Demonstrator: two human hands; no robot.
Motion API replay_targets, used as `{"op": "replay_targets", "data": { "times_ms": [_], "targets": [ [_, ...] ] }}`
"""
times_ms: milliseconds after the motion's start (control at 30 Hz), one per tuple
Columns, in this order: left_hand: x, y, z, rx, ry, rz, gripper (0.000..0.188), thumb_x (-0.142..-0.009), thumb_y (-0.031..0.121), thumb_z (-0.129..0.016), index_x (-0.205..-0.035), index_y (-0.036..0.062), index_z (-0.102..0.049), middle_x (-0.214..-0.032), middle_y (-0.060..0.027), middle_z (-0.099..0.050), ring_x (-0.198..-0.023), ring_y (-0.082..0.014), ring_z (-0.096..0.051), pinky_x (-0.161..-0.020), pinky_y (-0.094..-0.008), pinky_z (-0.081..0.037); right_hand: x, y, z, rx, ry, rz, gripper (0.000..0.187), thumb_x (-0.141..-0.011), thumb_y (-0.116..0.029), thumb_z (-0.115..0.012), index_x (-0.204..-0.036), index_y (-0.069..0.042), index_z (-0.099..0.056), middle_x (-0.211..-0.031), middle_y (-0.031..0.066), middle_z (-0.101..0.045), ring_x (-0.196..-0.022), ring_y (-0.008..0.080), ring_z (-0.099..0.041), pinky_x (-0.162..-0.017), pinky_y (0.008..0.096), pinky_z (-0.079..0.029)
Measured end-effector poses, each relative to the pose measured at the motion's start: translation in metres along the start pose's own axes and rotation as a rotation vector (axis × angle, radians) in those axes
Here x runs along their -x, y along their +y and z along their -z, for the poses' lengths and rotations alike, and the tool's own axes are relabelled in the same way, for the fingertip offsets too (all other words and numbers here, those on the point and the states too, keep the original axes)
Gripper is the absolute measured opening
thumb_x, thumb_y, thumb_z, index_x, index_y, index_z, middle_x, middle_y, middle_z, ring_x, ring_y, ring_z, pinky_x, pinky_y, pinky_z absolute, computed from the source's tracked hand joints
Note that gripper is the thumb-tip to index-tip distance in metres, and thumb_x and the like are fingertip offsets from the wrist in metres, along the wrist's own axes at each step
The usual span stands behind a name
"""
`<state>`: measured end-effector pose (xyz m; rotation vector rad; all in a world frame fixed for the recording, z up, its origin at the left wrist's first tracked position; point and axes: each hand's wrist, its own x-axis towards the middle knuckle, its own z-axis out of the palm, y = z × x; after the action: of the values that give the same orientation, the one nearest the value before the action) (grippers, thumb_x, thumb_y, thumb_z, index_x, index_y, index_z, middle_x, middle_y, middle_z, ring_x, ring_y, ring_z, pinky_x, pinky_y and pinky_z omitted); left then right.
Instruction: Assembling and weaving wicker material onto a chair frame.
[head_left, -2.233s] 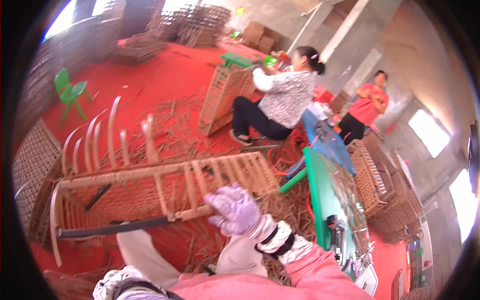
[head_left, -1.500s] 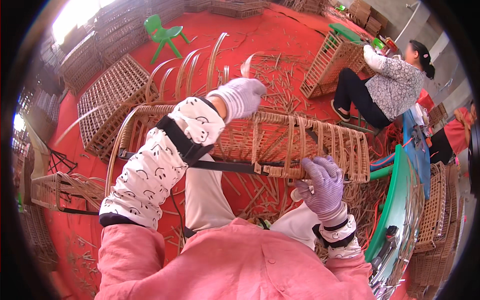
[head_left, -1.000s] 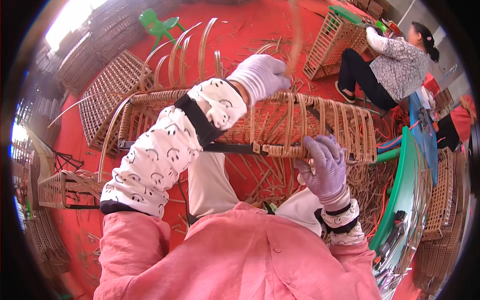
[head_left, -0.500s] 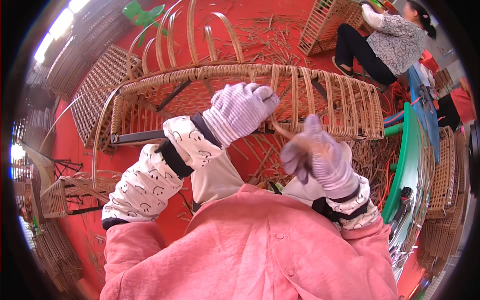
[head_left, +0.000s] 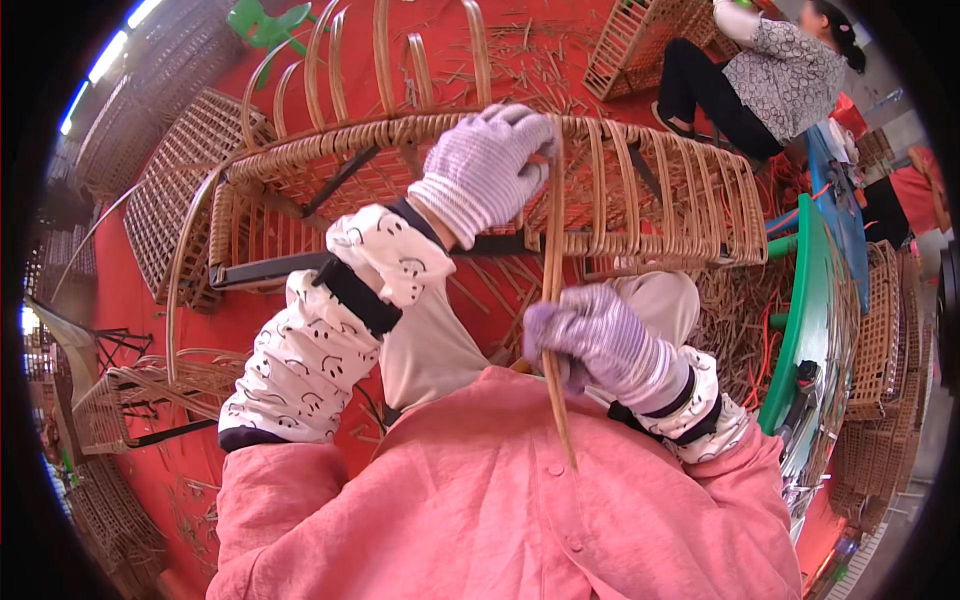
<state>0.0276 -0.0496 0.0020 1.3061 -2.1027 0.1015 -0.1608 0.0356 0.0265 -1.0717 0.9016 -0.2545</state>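
Observation:
A long, narrow woven rattan basket frame (head_left: 680,170) lies across in front of my knees, with a dark metal bar along its near side. My left hand (head_left: 490,165), in a striped lilac glove, is closed at the wrapped rim, its curled fingers against the upper end of a flat rattan strip (head_left: 554,265). Lower down, my right hand (head_left: 605,335), gloved alike, grips the same strip. It runs nearly straight down from the rim between my hands, and its loose end hangs over my pink shirt. Several bent rattan loops (head_left: 383,60) stand up from the far rim.
A green curved table (head_left: 805,310) with thin strips stands at the right. Woven panels (head_left: 205,190) are stacked at the left. Beyond, a person (head_left: 770,90) sits by another basket (head_left: 645,45). Cut scraps litter the red floor (head_left: 480,320). A green chair (head_left: 265,25) is at the far left.
My right hand has come down toward my chest and closed on the strip, which now hangs straight. My left hand has risen slightly along the rim.

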Motion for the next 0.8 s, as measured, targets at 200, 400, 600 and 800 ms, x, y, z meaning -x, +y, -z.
{"op": "replay_targets", "data": {
  "times_ms": [200, 400, 600, 800],
  "targets": [
    [-0.009, -0.013, -0.003, 0.009, -0.029, -0.016, 0.017, -0.070, 0.017, -0.067, -0.082, 0.0080, -0.059, -0.089, -0.0047, -0.059, -0.086, -0.0262, -0.059, -0.073, -0.0359, -0.050, -0.005, 0.025, 0.000, 0.000, 0.104, -0.058, 0.024, -0.086, -0.025, -0.064, -0.078, -0.003, -0.065, -0.058, 0.0022, -0.058, -0.040, 0.0075, -0.047, -0.037, 0.0225, -0.037],
    [0.002, -0.003, 0.001, -0.040, -0.025, -0.019, 0.015, -0.070, 0.021, -0.067, -0.076, 0.0070, -0.069, -0.099, -0.0018, -0.061, -0.100, -0.0231, -0.056, -0.084, -0.0356, -0.047, -0.076, 0.066, 0.030, -0.031, 0.182, -0.011, 0.013, -0.085, -0.012, -0.062, -0.088, 0.001, -0.062, -0.068, 0.0077, -0.062, -0.051, 0.0140, -0.059, -0.043, 0.0257, -0.048],
    [0.015, 0.018, 0.006, -0.128, -0.123, -0.009, 0.033, -0.070, 0.041, -0.065, -0.079, 0.0100, -0.071, -0.113, -0.0021, -0.057, -0.123, -0.0248, -0.037, -0.098, -0.0442, -0.035, -0.134, 0.032, 0.069, -0.545, -0.069, 0.623, 0.020, -0.081, -0.011, -0.065, -0.095, 0.002, -0.060, -0.081, 0.0079, -0.064, -0.071, 0.0137, -0.063, -0.062, 0.0280, -0.054],
    [0.023, 0.030, 0.008, -0.153, 0.003, 0.075, 0.035, -0.064, 0.042, -0.074, -0.073, 0.0080, -0.068, -0.133, -0.0017, -0.046, -0.129, -0.0305, -0.032, -0.103, -0.0432, -0.032, -0.119, 0.007, 0.058, -0.443, -0.080, 0.736, 0.023, -0.087, -0.016, -0.059, -0.100, 0.003, -0.058, -0.085, 0.0079, -0.063, -0.075, 0.0152, -0.063, -0.064, 0.0292, -0.055]
  ]
}}
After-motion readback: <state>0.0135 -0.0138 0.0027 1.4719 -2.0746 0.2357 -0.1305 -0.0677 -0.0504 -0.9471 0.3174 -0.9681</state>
